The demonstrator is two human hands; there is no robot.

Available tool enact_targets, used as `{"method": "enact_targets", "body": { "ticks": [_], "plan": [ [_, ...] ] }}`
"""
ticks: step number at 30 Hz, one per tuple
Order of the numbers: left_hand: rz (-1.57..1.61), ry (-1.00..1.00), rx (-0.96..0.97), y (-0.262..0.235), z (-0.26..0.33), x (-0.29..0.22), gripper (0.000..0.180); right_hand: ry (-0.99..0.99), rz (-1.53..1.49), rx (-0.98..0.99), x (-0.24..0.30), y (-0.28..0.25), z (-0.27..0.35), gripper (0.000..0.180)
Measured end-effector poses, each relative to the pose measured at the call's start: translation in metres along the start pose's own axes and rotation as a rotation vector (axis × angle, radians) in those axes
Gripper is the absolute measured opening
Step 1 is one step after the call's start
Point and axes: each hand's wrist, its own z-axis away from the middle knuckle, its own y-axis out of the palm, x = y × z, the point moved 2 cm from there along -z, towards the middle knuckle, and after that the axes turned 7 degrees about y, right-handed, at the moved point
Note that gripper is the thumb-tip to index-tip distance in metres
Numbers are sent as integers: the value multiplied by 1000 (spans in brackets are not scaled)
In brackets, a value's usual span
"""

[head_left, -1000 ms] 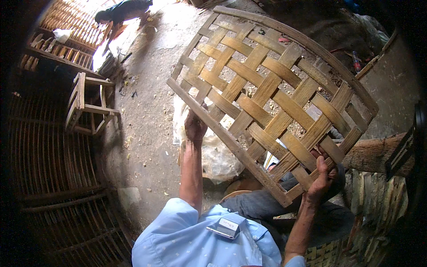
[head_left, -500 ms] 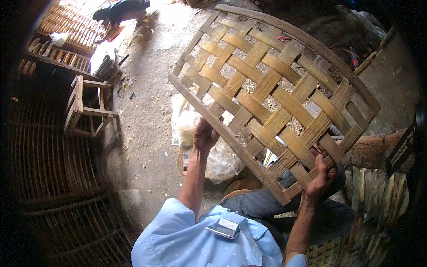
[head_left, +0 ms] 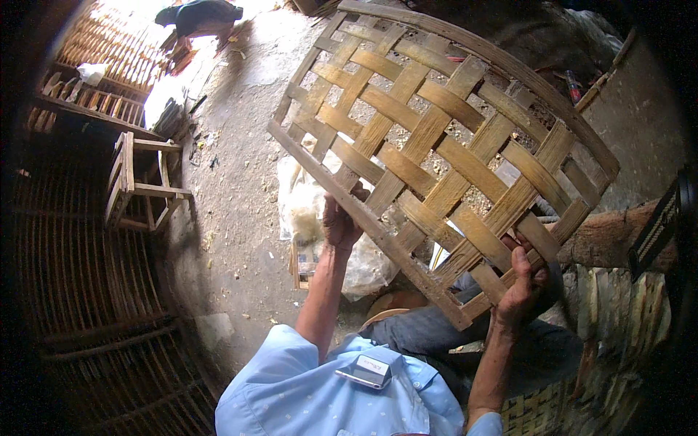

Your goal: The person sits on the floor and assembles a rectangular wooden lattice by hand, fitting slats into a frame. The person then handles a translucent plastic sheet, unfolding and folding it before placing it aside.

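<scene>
A large panel of wide bamboo strips (head_left: 462, 163), woven crosswise with square gaps, is held up tilted in front of me. Its border is a plain wooden frame (head_left: 367, 218). My left hand (head_left: 340, 219) closes on the frame's near left edge, its fingertips partly behind the wood. At the lower right corner, my right hand (head_left: 520, 292) grips the panel, with the thumb on the near side and some fingers among the strips. Beneath the panel, a clear plastic bag (head_left: 305, 207) with pale contents lies on the floor, partly covered by it.
A small wooden stool (head_left: 149, 185) stands at the left, beside a slatted wall (head_left: 87, 269). Far back, a person (head_left: 203, 18) bends toward the floor. A log (head_left: 611, 243) lies at the right. Pale scraps litter the concrete floor (head_left: 233, 218).
The panel has shifted slightly to the left and away from me. My left hand's fingers show more at the frame edge; my right hand keeps its grip at the corner.
</scene>
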Motion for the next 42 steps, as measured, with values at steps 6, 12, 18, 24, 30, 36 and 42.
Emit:
{"method": "enact_targets", "body": {
  "ticks": [6, 12, 18, 24, 30, 36, 42],
  "plan": [
    [-157, -82, -111, 57, -2, 14, 57, 16, 61, 8, 11, 2, 0, 44],
    [-164, -146, -113, 29, 14, 22, 51, -43, -18, 25, 1, 0, -8, 42],
    [-140, -145, -233, 23, 22, 28, 46, -36, -13, 43, 1, 1, -9, 42],
    [-241, -192, -98, 46, 24, 29, 52, -38, 19, 41, 9, 3, -2, 43],
    [-167, -229, -217, 76, 26, 60, 61, 13, -21, 5, 13, 5, -2, 43],
    [-158, -270, -85, 34, 46, 62, 62, 18, -67, 2, 12, 6, -5, 43],
    [-130, -392, -139, 62, 52, 76, 68, 30, -96, -21, 13, 5, -5, 44]
  ]
}}
